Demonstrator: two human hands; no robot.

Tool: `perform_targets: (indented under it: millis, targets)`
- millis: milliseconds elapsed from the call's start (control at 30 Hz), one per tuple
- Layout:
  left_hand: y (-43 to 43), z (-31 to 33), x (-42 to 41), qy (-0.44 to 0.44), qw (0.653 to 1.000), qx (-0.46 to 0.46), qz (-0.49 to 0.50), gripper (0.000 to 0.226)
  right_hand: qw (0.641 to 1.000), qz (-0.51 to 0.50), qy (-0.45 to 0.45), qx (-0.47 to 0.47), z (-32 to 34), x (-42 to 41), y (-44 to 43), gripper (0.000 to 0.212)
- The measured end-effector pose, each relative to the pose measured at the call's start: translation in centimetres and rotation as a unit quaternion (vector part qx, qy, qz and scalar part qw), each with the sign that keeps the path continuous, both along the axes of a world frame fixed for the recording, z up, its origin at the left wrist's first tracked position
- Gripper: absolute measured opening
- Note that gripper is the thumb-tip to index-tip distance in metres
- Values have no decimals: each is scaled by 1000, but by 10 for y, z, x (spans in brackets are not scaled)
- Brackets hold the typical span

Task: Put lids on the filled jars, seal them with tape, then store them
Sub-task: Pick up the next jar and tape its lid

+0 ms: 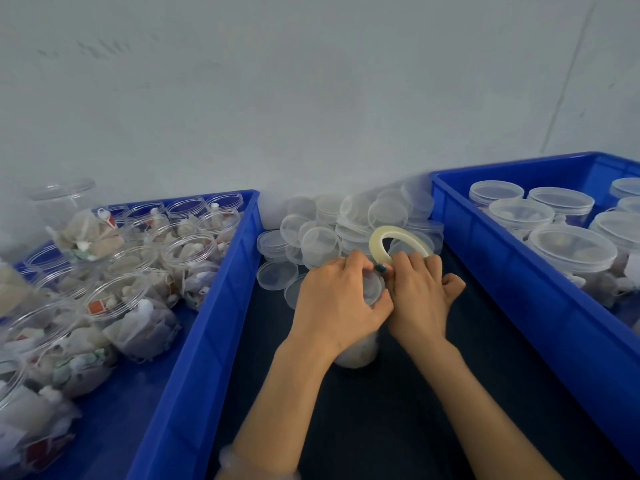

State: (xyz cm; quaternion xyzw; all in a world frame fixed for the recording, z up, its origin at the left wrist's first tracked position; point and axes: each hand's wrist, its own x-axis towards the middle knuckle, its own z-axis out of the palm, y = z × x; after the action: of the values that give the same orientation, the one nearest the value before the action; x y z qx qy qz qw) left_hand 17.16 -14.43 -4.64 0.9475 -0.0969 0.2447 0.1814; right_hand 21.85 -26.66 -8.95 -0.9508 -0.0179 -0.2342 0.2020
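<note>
- Left fingers (346, 268) are gripping a lidded jar (356, 351); right fingers (412, 263) are pinching the tape roll (398, 237): sealing seems underway.
- Open jars (138, 296) are waiting left of the fingers, capped jars (571, 249) right.

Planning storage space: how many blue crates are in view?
2. The left crate holds open filled jars; the right crate holds lidded jars. Both run off frame, so more may sit out of view.
</note>
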Motion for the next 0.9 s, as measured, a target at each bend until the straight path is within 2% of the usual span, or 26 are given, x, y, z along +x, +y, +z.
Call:
perform_targets:
  millis: [167, 267, 433, 500, 567, 667, 767, 833, 900]
  targets:
    - [1, 0, 3, 13, 1000, 1, 11, 40, 999, -28, -21, -40, 4, 10, 2, 11]
    - [0, 3, 5, 24, 1000, -1, 18, 41, 998, -34, -26, -37, 2, 14, 8, 17]
    - [-2, -2, -15, 5, 999, -32, -27, 39, 994, -84, 66, -27, 17, 44, -9, 26]
    - [0, -2, -18, 6, 999, -44, -29, 37, 999, -34, 1, -1, 24, 53, -21, 26]
    - [-1, -1, -13, 13, 999, -27, -31, 30, 997, 49, -61, -11, 24, 49, -24, 39]
    - [-6, 1, -7, 25, 999, -9, -38, 24, 996, 84, -5, 5, 12, 33, -34, 46]
    - [-9, 0, -6, 54, 998, -39, -15, 20, 996, 89, 29, -9, -13, 16, -52, 30]
    - [-15, 3, -4, 79, 995, -64, 12, 18, 995, 80, 21, -56, -27, 2, -57, 24]
    - [-21, 7, -1, 104, 989, -100, 45, 15, 990, 73, 36, -115, -38, -4, -58, 27]
